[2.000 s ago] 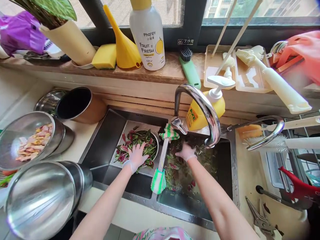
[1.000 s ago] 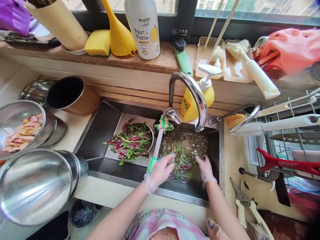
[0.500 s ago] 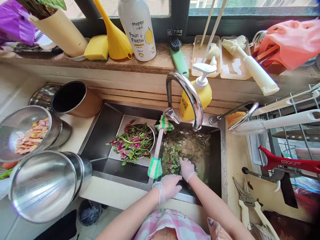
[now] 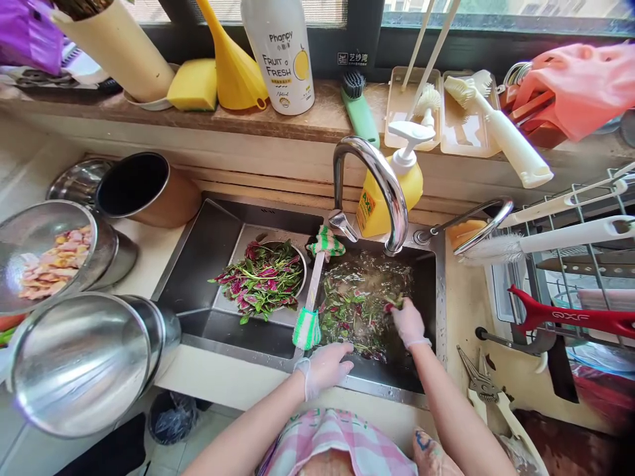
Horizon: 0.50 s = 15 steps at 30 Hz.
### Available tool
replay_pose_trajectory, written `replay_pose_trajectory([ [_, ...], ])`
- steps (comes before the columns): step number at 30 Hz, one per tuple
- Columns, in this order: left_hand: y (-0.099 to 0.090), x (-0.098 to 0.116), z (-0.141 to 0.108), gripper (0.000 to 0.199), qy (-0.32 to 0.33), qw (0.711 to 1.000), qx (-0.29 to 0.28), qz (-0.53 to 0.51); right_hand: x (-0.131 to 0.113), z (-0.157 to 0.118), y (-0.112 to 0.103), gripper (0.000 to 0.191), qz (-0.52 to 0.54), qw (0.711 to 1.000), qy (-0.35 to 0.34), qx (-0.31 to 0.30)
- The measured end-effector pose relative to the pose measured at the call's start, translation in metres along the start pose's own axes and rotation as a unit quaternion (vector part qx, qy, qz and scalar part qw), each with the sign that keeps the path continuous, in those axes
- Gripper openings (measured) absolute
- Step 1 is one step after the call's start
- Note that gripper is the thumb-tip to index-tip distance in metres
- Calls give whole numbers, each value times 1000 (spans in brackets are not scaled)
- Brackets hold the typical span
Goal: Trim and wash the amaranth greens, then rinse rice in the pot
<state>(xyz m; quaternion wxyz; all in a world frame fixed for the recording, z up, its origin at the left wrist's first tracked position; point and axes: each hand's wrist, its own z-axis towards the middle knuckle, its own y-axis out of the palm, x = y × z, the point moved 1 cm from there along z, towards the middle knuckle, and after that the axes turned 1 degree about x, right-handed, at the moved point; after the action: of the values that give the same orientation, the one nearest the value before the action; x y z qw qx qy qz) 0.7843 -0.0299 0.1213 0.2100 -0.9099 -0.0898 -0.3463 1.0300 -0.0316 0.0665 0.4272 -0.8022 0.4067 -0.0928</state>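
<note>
Both hands wear clear gloves. My right hand [image 4: 409, 322] is at the right side of the water-filled basin, closed on a few leafy greens [image 4: 395, 303] just above the water. My left hand [image 4: 328, 367] rests over the basin's front edge with its fingers apart and nothing in them. More green and purple leaves [image 4: 347, 314] float in the murky water [image 4: 370, 271], mostly in the basin's left part. In the left basin, a bowl [image 4: 301, 268] is heaped with red and green leafy vegetables [image 4: 265, 277].
The chrome faucet [image 4: 372, 155] arches over the water. A cloth-wrapped bar [image 4: 315, 283] lies across the divider. Left are metal bowls [image 4: 82, 363], a strainer of meat pieces [image 4: 57, 261] and a brown pot [image 4: 169, 195]. Right are a wire rack [image 4: 570, 264] and scissors [image 4: 489, 390].
My right hand has moved right and slightly up, lifting some greens to the water's surface. My left hand has shifted slightly left. Leaves have spread in the rippling water.
</note>
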Motion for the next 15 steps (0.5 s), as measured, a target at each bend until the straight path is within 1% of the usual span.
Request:
replay_pose_trajectory([
  [1,1,-1,1,46,-3,1000,13,-19,2,-2,-1,29,-9,1000,-6,18],
  [2,2,-3,3,47,-8,999,32,-41,3,-6,2,28,-23,999,-28,12],
  [3,3,-4,6,49,-14,996,59,-66,3,-11,8,27,-39,997,-61,-16],
  [4,3,-5,11,53,-24,991,89,-93,2,-17,16,30,-54,992,-94,-57],
  [5,3,-6,16,57,-39,985,120,-118,-1,-23,27,38,-65,986,-117,-100],
  [7,1,-6,32,64,-84,967,179,-159,-8,-33,51,58,-69,975,-123,-169],
  [8,0,-6,42,67,-114,957,205,-174,-12,-36,62,61,-61,972,-118,-193],
  [9,-3,-5,53,69,-146,944,229,-186,-16,-38,71,59,-47,970,-113,-210],
  [11,-10,-3,78,75,-203,919,270,-205,-23,-39,82,40,-18,966,-112,-231],
  [13,-18,-1,103,82,-238,901,287,-220,-24,-37,82,24,8,965,-112,-237],
  [15,-24,-1,124,85,-252,895,276,-241,-18,-36,72,17,30,965,-107,-237],
])
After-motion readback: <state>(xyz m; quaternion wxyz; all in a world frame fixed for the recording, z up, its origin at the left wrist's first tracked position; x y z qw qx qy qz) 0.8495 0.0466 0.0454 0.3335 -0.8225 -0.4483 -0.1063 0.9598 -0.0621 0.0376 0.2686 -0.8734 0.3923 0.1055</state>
